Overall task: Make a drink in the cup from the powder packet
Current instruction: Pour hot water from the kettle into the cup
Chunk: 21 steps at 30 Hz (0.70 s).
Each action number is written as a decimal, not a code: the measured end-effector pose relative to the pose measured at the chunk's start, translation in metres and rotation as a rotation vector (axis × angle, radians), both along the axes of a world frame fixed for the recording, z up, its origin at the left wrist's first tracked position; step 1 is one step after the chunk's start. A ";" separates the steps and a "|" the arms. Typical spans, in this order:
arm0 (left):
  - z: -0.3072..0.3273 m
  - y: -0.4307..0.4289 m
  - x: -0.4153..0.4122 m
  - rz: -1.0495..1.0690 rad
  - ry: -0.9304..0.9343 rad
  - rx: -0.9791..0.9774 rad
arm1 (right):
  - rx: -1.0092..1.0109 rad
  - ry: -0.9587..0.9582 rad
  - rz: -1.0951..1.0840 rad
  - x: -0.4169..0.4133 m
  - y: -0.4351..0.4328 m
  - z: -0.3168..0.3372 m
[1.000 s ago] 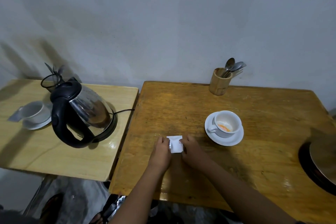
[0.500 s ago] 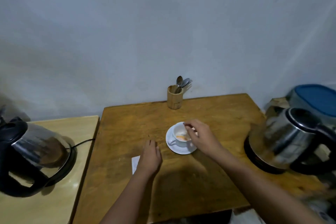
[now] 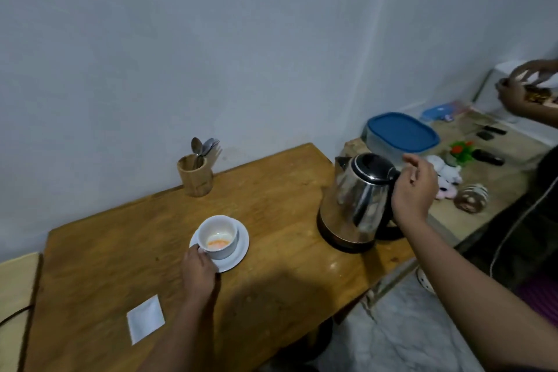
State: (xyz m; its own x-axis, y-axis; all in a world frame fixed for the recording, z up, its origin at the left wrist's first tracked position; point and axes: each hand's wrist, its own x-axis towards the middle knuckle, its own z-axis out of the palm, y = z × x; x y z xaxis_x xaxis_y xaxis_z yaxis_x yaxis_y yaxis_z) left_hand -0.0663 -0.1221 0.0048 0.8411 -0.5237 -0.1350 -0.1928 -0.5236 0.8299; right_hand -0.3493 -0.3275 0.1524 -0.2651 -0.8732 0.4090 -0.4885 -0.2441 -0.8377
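Observation:
A white cup (image 3: 219,235) with orange powder at its bottom stands on a white saucer (image 3: 238,257) in the middle of the wooden table (image 3: 120,251). My left hand (image 3: 197,270) grips the cup at its handle on the near left side. The white powder packet (image 3: 145,318) lies flat on the table, near left of the cup, untouched. A steel kettle (image 3: 356,199) with a black lid sits on its base at the table's right end. My right hand (image 3: 413,190) is at the kettle's black handle, fingers curved and apart.
A wooden holder with spoons and a fork (image 3: 195,175) stands at the back against the wall. Right of the table a lower surface carries a blue-lidded container (image 3: 398,133), a soft toy (image 3: 447,178) and small items. Another person's hands (image 3: 519,90) are at the top right.
The view has swung right. My left hand left the packet and took the cup's handle. My right hand went from the cup to the kettle's handle.

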 end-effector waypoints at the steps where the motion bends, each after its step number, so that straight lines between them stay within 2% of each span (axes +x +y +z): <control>1: -0.002 -0.001 0.000 0.008 0.000 -0.005 | 0.020 -0.025 -0.067 -0.010 -0.003 -0.005; 3: -0.004 -0.003 -0.002 0.023 -0.001 -0.015 | 0.094 -0.096 -0.145 -0.025 -0.007 -0.015; 8: -0.004 -0.005 -0.004 0.028 0.011 -0.035 | 0.380 -0.403 -0.134 -0.036 -0.007 -0.033; 13: -0.009 -0.001 0.002 0.010 0.037 -0.063 | 0.461 -0.533 -0.144 -0.039 -0.006 -0.041; 17: -0.008 -0.002 0.002 0.048 0.137 -0.116 | 0.473 -0.650 -0.121 -0.040 -0.006 -0.042; 21: -0.007 -0.003 0.008 0.053 0.207 -0.119 | 0.485 -0.633 -0.163 -0.041 -0.008 -0.047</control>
